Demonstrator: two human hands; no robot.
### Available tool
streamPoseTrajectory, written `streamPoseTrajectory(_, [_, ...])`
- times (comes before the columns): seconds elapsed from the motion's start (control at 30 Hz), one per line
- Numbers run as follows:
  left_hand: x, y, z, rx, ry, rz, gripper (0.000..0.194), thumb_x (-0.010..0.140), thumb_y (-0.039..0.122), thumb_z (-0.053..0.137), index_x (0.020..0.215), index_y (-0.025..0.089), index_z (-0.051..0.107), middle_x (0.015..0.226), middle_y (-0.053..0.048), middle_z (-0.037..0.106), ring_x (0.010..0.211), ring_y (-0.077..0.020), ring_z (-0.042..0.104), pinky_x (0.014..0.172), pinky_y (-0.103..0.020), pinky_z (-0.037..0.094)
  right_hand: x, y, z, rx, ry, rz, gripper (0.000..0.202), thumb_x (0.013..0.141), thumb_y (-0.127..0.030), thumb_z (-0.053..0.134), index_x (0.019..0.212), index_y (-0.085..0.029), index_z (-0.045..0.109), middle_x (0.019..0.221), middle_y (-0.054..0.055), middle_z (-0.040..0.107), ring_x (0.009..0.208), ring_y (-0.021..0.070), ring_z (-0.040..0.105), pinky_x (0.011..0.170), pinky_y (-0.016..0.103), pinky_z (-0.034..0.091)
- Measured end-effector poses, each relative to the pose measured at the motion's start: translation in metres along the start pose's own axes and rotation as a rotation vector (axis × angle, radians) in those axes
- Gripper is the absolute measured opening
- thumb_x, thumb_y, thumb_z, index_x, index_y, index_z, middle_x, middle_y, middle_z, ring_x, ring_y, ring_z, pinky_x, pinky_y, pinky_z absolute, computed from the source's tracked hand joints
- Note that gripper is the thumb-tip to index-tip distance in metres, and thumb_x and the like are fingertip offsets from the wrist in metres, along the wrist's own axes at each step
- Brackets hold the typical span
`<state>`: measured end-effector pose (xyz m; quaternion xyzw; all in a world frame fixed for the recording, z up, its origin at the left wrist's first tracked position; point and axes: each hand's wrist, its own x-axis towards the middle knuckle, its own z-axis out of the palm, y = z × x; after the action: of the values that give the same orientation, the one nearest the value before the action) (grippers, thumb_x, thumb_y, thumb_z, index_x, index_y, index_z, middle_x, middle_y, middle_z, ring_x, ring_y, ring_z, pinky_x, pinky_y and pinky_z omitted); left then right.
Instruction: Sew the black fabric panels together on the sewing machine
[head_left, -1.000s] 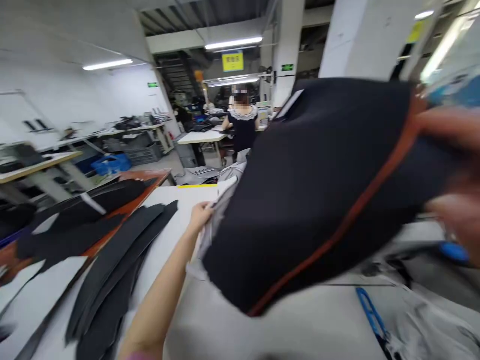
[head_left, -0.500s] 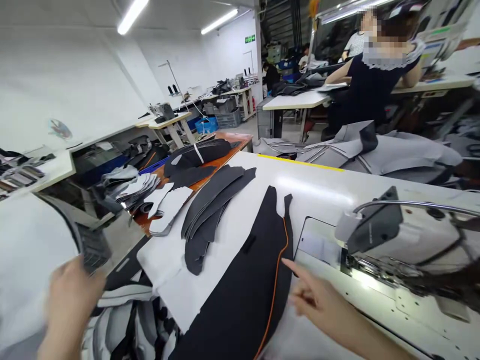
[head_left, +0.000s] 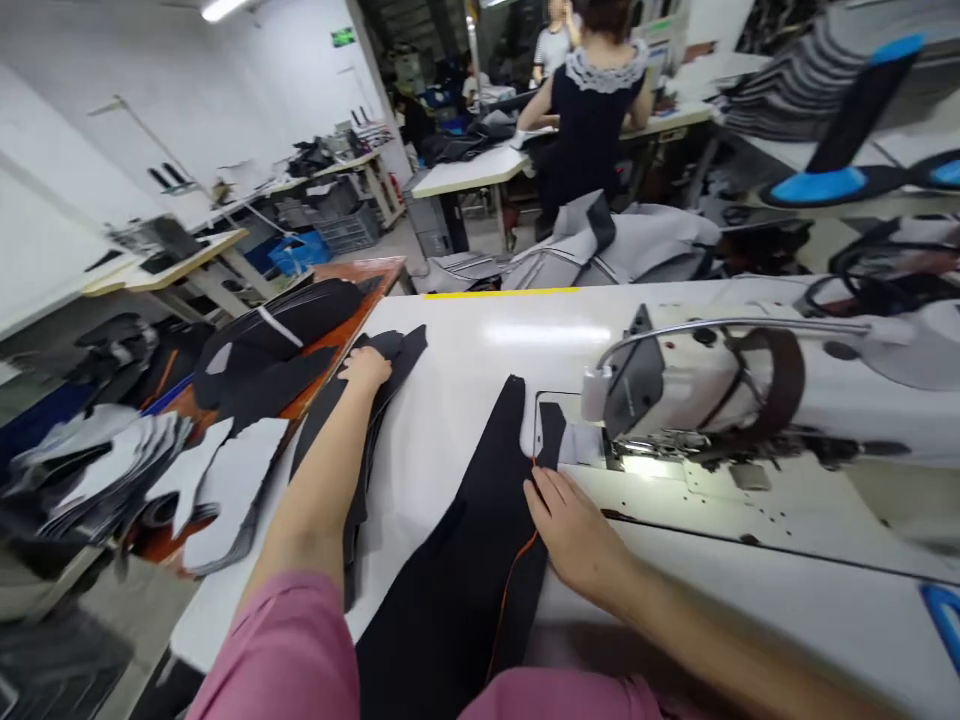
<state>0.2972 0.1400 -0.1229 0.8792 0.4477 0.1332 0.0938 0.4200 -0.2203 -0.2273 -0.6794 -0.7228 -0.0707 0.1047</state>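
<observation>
My left hand (head_left: 367,368) reaches to the far end of a stack of dark curved fabric pieces (head_left: 319,410) on the white table. Its fingers are apart and rest on the top piece. My right hand (head_left: 566,520) lies with fingers stretched on a large black fabric piece (head_left: 457,560), at the orange piping (head_left: 512,578) running along it. The fabric's far end has two narrow tongues with a gap between them. Just right of that hand stands the sewing machine (head_left: 697,385), its lamp lit, apart from my fingers.
An orange-brown side table (head_left: 382,268) at the left carries a strapped dark bundle (head_left: 281,330) and grey cut pieces (head_left: 232,490). Grey fabric (head_left: 645,240) is heaped beyond the white table (head_left: 465,350). A person (head_left: 600,110) sits at a bench farther back.
My view has swung right. My left hand has come from the far left onto the dark stack. My right hand has gone from pointing at the piping to lying on the black fabric.
</observation>
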Motion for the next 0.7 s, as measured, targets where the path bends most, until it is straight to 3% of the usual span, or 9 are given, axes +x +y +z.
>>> streamPoseTrajectory(0.07, [0.003,-0.012,-0.002,0.057,-0.027,-0.185,0.043,0.085,0.033,0.055,0.092,-0.009,0.050,0.116,-0.027,0.056,0.111,-0.0242,0.054,0.090,-0.039,0.044,-0.025,-0.004,-0.009,0.087,-0.008,0.046,0.059,0.067,-0.004,0.048,0.126,-0.006,0.054,0.139,0.025,0.041,0.133,0.0347,0.033,0.107,0.047,0.034])
streamPoseTrajectory(0.13, [0.005,-0.022,-0.008,0.122,-0.047,-0.287,0.053,0.075,0.038,0.067,0.091,-0.009,0.051,0.116,-0.029,0.056,0.113,-0.0300,0.053,0.088,-0.042,0.046,-0.039,-0.002,-0.014,0.146,-0.015,0.056,0.058,0.067,-0.006,0.049,0.125,-0.009,0.054,0.142,0.025,0.036,0.137,0.0340,0.025,0.109,0.048,0.031])
streamPoseTrajectory(0.2, [0.004,-0.026,-0.016,0.170,0.004,-0.336,0.050,0.071,0.039,0.069,0.091,-0.004,0.054,0.114,-0.024,0.060,0.113,-0.0326,0.054,0.087,-0.044,0.047,-0.041,0.005,-0.016,0.173,-0.021,0.045,0.053,0.070,-0.009,0.049,0.123,-0.011,0.056,0.141,0.023,0.039,0.136,0.0331,0.027,0.110,0.050,0.028])
streamPoseTrajectory(0.27, [-0.004,-0.018,-0.022,0.192,0.130,-0.331,0.037,0.074,0.035,0.064,0.096,0.006,0.058,0.114,-0.015,0.062,0.113,-0.0335,0.056,0.087,-0.047,0.048,-0.037,0.010,-0.017,0.175,-0.019,0.055,0.050,0.073,-0.010,0.048,0.122,-0.012,0.057,0.138,0.021,0.044,0.133,0.0316,0.034,0.111,0.050,0.027])
streamPoseTrajectory(0.33, [-0.022,0.005,-0.025,0.165,0.239,-0.209,0.029,0.076,0.029,0.057,0.102,0.017,0.060,0.114,-0.010,0.062,0.114,-0.0339,0.056,0.088,-0.049,0.049,-0.031,0.011,-0.017,0.164,-0.006,0.072,0.053,0.074,-0.010,0.046,0.126,-0.012,0.054,0.135,0.018,0.049,0.129,0.0297,0.041,0.111,0.049,0.028])
streamPoseTrajectory(0.4, [-0.054,0.039,-0.019,0.134,0.222,-0.008,0.029,0.079,0.023,0.052,0.107,0.023,0.061,0.111,-0.008,0.062,0.111,-0.0310,0.057,0.090,-0.046,0.050,-0.028,0.010,-0.016,0.149,0.005,0.079,0.056,0.075,-0.009,0.046,0.131,-0.010,0.050,0.133,0.018,0.050,0.127,0.0293,0.043,0.110,0.049,0.029])
streamPoseTrajectory(0.5, [-0.116,0.098,0.005,0.173,0.029,0.289,0.034,0.081,0.014,0.043,0.110,0.019,0.059,0.113,-0.009,0.060,0.096,-0.0228,0.062,0.082,-0.037,0.053,-0.026,0.006,-0.016,0.136,-0.006,0.095,0.054,0.077,-0.011,0.046,0.131,-0.008,0.049,0.134,0.020,0.048,0.127,0.0314,0.041,0.110,0.051,0.028])
streamPoseTrajectory(0.57, [-0.154,0.131,0.028,0.174,-0.099,0.501,0.037,0.080,0.008,0.041,0.111,0.018,0.057,0.127,-0.010,0.053,0.104,-0.0214,0.058,0.086,-0.035,0.052,-0.028,0.005,-0.017,0.150,-0.019,0.117,0.052,0.078,-0.011,0.046,0.130,-0.008,0.050,0.135,0.021,0.047,0.129,0.0322,0.039,0.110,0.052,0.027])
streamPoseTrajectory(0.7, [-0.195,0.169,0.066,0.095,-0.289,0.766,0.046,0.080,0.007,0.039,0.124,0.014,0.049,0.139,-0.012,0.045,0.118,-0.0223,0.048,0.098,-0.036,0.046,-0.042,0.010,-0.021,0.219,-0.053,0.151,0.053,0.079,-0.009,0.042,0.132,-0.009,0.049,0.137,0.019,0.045,0.132,0.0304,0.035,0.110,0.052,0.027])
